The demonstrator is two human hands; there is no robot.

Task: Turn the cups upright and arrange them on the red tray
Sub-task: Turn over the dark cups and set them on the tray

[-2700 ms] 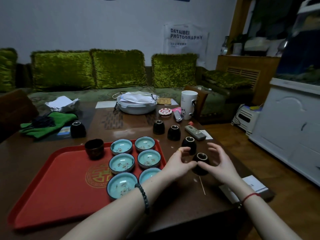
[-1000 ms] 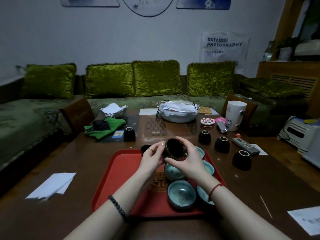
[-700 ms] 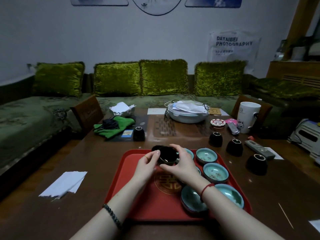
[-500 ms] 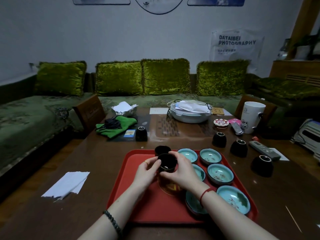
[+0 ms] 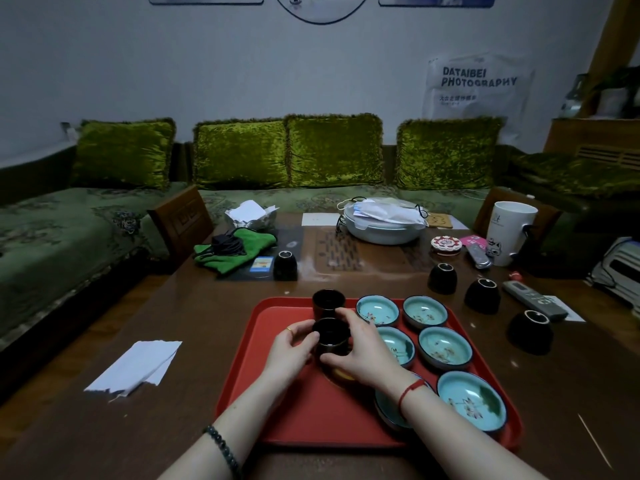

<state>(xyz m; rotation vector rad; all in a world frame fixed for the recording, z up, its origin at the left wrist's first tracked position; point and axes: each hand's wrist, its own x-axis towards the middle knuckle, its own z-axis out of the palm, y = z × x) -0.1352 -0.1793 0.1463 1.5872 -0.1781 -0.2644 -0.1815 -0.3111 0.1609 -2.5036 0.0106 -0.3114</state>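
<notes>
A small black cup (image 5: 331,336) stands upright on the red tray (image 5: 277,407), just in front of another upright black cup (image 5: 328,301). My left hand (image 5: 291,351) and my right hand (image 5: 363,351) both grip the nearer cup from either side. Several shallow turquoise cups (image 5: 445,347) sit mouth-up on the tray's right half. Upside-down black cups stand off the tray: one black cup (image 5: 285,265) at the back left, and three black cups (image 5: 441,278), (image 5: 482,295), (image 5: 530,331) on the right.
The tray lies on a dark wooden table (image 5: 173,427). A torn white paper (image 5: 136,363) lies left of it, a remote (image 5: 533,300) and white mug (image 5: 509,232) at the right, a green cloth (image 5: 232,251) and covered bowl (image 5: 382,223) behind. A toothpick (image 5: 594,439) lies front right.
My hands carried a black cup from the table's right side, turned it mouth-up over the tray and lowered it in front of the other upright black cup. The view shifted left.
</notes>
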